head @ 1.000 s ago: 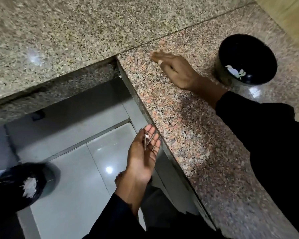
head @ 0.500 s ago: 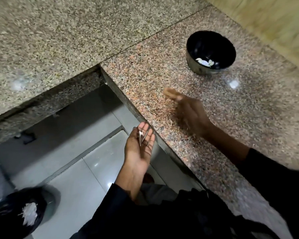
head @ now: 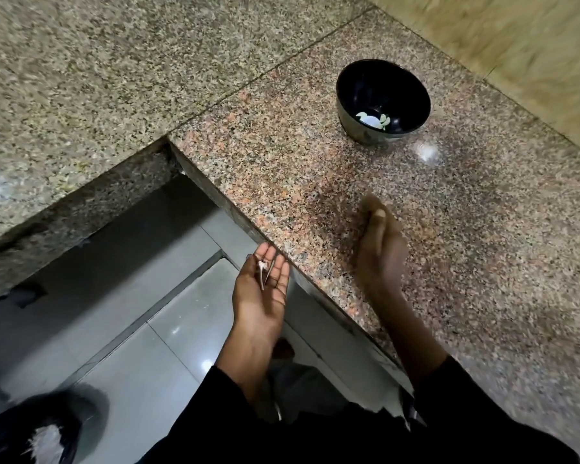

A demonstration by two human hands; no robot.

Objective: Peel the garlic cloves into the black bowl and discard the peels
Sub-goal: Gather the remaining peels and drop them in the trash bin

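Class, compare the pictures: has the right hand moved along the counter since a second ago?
Yes. The right hand has drawn back toward the person, away from the black bowl and the countertop seam.

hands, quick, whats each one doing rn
Left hand: open, palm up off the counter edge, garlic peels lying on its fingers.
Right hand: over the counter, too blurred to tell.

Polished speckled granite countertop (head: 315, 169) carried a glossy black bowl (head: 352, 105); below the countertop lay smooth, reflective grey floor tiles (head: 168, 370); thin, papery garlic peels (head: 263, 269) looked dry and matt.
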